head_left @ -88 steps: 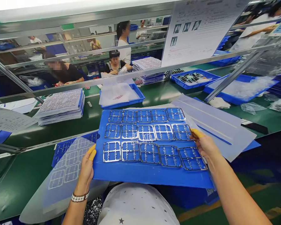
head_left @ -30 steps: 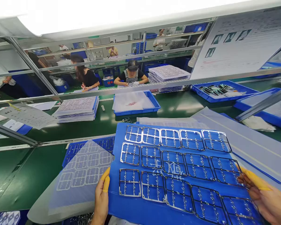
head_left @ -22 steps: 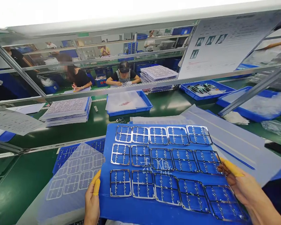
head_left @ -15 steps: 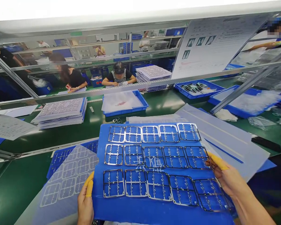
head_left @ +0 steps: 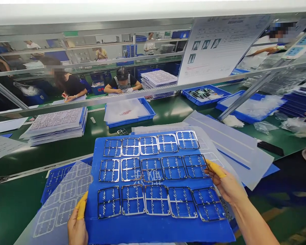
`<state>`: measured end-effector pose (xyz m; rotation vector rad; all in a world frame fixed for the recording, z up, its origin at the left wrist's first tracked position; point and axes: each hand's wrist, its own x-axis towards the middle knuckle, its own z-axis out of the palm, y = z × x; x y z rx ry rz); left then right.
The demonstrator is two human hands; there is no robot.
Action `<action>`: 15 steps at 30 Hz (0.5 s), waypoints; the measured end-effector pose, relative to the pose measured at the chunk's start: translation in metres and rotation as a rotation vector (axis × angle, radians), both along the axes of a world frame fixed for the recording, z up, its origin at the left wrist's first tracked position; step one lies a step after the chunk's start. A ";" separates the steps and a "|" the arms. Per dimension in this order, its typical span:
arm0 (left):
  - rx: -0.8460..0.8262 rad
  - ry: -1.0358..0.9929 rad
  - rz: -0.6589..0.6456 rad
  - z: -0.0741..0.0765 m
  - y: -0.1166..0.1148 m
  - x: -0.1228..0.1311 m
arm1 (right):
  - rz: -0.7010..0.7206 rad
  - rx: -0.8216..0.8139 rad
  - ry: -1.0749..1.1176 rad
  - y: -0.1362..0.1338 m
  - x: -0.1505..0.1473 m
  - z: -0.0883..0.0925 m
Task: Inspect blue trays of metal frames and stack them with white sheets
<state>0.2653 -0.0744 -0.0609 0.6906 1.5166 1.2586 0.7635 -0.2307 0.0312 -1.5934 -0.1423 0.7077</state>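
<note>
My left hand (head_left: 78,217) grips the left edge of a blue board (head_left: 153,231), and my right hand (head_left: 224,182) grips its right edge. Yellow finger covers show on both hands. Across the board lie several shiny metal frames (head_left: 132,200) in three rows, each a square with a cross bar and small script-like parts inside. The board tilts toward me above the bench. To its left, a translucent sheet (head_left: 48,212) covers similar frames on another blue board (head_left: 52,180). More frames under a pale sheet (head_left: 206,139) show behind the held board's right edge.
A stack of printed sheets (head_left: 58,126) stands at left on the green bench (head_left: 7,197). Blue trays (head_left: 130,117) sit behind the board. White sheets (head_left: 234,146) and a black phone-like object (head_left: 270,148) lie to the right. A metal rail (head_left: 97,100) crosses ahead; co-workers sit beyond.
Both hands and the board have shifted left in the picture, and the board looks a little flatter. The background has slid left too, so my view has turned right.
</note>
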 end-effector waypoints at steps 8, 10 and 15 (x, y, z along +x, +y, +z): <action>-0.001 0.036 0.003 -0.001 0.014 -0.012 | 0.032 0.047 0.038 0.008 -0.013 0.002; -0.007 0.048 0.003 -0.002 0.017 -0.016 | 0.058 0.063 0.024 0.010 -0.017 0.004; 0.005 0.074 0.100 -0.013 0.022 -0.034 | 0.093 0.099 0.064 0.017 -0.027 0.009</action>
